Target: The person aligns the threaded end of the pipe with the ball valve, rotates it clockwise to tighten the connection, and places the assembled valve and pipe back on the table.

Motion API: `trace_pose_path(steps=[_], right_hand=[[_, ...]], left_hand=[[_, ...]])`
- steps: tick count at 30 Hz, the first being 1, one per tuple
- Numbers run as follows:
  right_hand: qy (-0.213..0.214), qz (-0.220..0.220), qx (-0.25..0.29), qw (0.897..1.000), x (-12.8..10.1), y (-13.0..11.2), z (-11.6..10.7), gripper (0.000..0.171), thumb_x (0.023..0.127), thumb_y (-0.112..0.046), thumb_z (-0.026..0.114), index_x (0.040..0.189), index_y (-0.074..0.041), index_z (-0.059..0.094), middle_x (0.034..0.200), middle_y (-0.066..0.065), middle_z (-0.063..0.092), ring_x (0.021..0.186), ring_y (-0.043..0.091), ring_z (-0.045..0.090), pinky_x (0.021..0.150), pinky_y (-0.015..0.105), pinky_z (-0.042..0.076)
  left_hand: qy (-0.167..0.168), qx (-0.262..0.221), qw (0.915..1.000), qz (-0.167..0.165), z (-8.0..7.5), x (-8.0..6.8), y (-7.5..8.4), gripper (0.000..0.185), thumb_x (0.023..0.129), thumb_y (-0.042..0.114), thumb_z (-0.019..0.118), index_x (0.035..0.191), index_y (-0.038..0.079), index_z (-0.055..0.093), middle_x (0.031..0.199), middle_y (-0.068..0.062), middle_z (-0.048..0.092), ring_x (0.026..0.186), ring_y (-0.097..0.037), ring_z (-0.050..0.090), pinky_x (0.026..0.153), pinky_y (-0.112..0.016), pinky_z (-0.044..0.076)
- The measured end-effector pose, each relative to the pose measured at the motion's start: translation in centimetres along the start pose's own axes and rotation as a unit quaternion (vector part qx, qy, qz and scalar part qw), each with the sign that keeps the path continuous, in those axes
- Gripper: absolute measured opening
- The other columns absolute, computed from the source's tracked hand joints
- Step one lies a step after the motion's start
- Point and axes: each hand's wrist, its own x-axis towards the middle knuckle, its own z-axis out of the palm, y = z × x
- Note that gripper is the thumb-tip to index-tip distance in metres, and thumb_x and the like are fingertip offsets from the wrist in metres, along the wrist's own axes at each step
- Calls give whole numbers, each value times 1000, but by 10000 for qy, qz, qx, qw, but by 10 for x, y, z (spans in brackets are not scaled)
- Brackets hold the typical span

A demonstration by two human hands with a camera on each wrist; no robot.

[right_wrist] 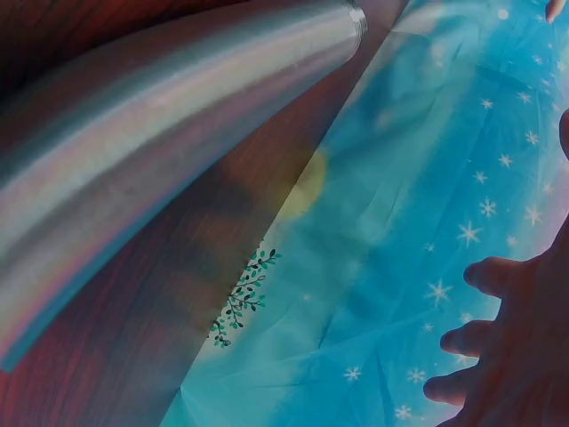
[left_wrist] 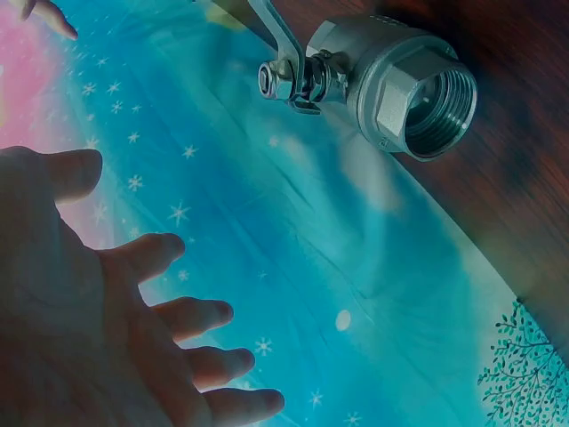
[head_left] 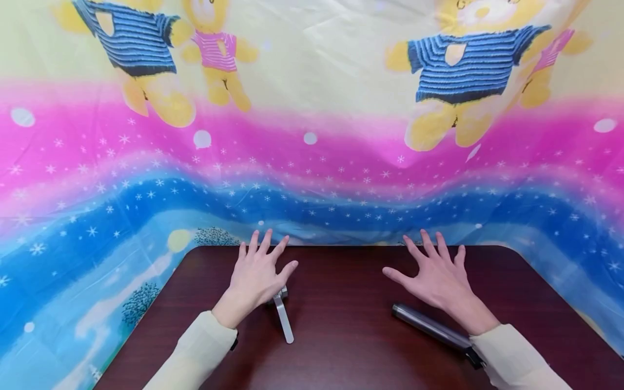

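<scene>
Hovering over the dark wood surface (head_left: pixel 341 346): both hands, palms down, fingers spread straight, holding nothing.

Left hand (head_left: pixel 255 273) sits left of centre, fingers pointing to the far edge. Valve (head_left: pixel 281 309) lies just beneath and near of its palm, partly hidden by the hand in the head view; its flat lever runs toward the near side. Left wrist view shows the valve (left_wrist: pixel 391 80) clearly: steel body, threaded open port, hex collar, lever bolted on top, lying on the wood at the surface edge. The hand (left_wrist: pixel 107 302) there is apart from it, fingers splayed, no contact visible.

Right hand (head_left: pixel 436 276) sits right of centre, fingers apart, also pointing far. Pipe (head_left: pixel 431 326) lies on the surface just near of it, angled from centre-left toward the near right, its near end going under the right sleeve (head_left: pixel 517 357). Cannot tell whether wrist or sleeve touches it. Right wrist view: pipe (right_wrist: pixel 151 133) fills the upper left, smooth metal; fingers (right_wrist: pixel 498 276) are off to the right, clear of it.

Backdrop: cloth (head_left: pixel 312 162) with bears, pink and blue bands, stars, draped behind and around the surface.
</scene>
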Motion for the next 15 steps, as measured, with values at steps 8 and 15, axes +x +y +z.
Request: trace_pose_path(steps=[8, 15], right_hand=[[-2, -48, -68, 10000, 0, -1, -2, 112, 85, -94, 41, 168, -20, 32, 170, 27, 19, 154, 56, 5, 109, 84, -12], [1, -63, -54, 10000, -4, 1, -4, 113, 84, -95, 42, 168, -19, 32, 170, 26, 20, 154, 55, 7, 110, 83, -11]], left_hand=[[14, 39, 10000, 24, -1, -1, 1, 72, 103, 68, 44, 165, 30, 39, 171, -17, 27, 157, -47, 15, 122, -70, 16], [30, 35, 10000, 8, -1, -4, -2, 73, 103, 67, 46, 165, 29, 40, 171, -17, 28, 157, -47, 14, 122, -69, 15]])
